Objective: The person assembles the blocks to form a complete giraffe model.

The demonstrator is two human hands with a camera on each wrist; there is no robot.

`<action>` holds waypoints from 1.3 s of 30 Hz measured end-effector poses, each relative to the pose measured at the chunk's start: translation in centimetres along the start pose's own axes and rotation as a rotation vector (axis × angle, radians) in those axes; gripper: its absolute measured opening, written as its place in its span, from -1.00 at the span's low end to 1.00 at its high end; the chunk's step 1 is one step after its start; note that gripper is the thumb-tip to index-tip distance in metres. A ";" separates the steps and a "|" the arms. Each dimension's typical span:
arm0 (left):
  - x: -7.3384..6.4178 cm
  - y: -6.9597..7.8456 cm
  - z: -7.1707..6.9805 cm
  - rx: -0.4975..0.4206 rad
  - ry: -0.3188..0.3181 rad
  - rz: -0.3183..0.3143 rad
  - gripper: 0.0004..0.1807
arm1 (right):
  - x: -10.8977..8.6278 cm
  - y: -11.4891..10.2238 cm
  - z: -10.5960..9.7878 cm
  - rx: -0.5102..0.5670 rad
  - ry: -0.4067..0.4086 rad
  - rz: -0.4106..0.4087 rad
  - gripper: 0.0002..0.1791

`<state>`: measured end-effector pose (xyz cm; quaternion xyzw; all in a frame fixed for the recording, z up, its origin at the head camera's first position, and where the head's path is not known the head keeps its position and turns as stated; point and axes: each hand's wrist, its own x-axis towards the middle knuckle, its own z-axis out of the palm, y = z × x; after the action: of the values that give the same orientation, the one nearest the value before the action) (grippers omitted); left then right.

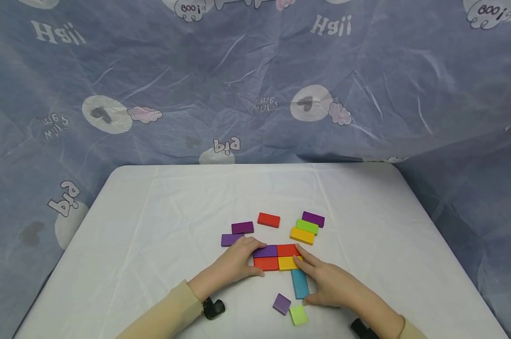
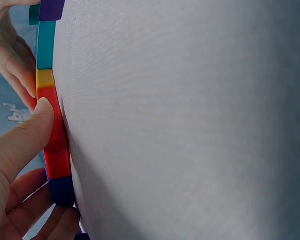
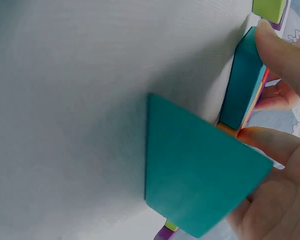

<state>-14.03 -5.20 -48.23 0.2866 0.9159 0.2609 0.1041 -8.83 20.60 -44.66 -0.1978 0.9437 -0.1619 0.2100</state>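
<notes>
Four flat coloured blocks lie edge to edge: purple (image 1: pixel 266 252) and red (image 1: pixel 287 250) behind, another red block (image 1: pixel 265 264) and a yellow block (image 1: pixel 287 263) in front. A teal block (image 1: pixel 300 284) extends toward me from the yellow one. My left hand (image 1: pixel 234 261) holds the group's left end, thumb on the front red block, fingers behind by the purple one. My right hand (image 1: pixel 332 282) spans the right side, thumb at the teal block's near end, fingertips along the red and yellow blocks. Close below the right palm, a large teal piece (image 3: pixel 200 165) shows in the right wrist view.
Behind the group lie two purple blocks (image 1: pixel 242 228) at left, a loose red block (image 1: pixel 269 220), and a purple, green and yellow (image 1: pixel 302 236) row at right. Nearer me are a small purple square (image 1: pixel 282 304) and a lime square (image 1: pixel 299 315) on the white table (image 1: pixel 187 197).
</notes>
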 end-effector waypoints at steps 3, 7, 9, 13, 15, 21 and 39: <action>-0.1 0.0 0.0 -0.008 -0.008 -0.004 -0.31 | -0.3 0.0 -0.2 0.016 0.005 -0.014 0.03; -0.3 0.0 0.1 -0.012 -0.013 -0.004 -0.32 | -1.1 -0.4 -0.5 0.004 0.055 -0.090 -0.09; -0.3 0.0 0.1 -0.007 -0.001 0.009 -0.32 | -1.7 -0.8 -0.6 -0.027 0.114 -0.166 -0.20; -0.3 -0.1 0.2 0.005 0.018 0.030 -0.31 | -2.8 -1.8 0.0 -0.087 0.218 -0.336 -0.46; -0.3 -0.1 0.1 0.007 0.018 0.032 -0.31 | -3.2 -2.3 0.5 -0.086 0.212 -0.379 -0.56; -0.1 0.0 0.1 -0.007 0.014 0.028 -0.31 | -3.6 -2.9 2.1 0.006 0.062 -0.327 -0.65; -0.1 0.1 -0.1 -0.010 0.006 0.024 -0.31 | -4.0 -1.8 2.7 -0.019 0.076 -0.256 -0.65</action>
<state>-13.91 -5.21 -48.10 0.2961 0.9115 0.2675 0.0995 -3.72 20.21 -45.00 -0.3124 0.9195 -0.1857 0.1500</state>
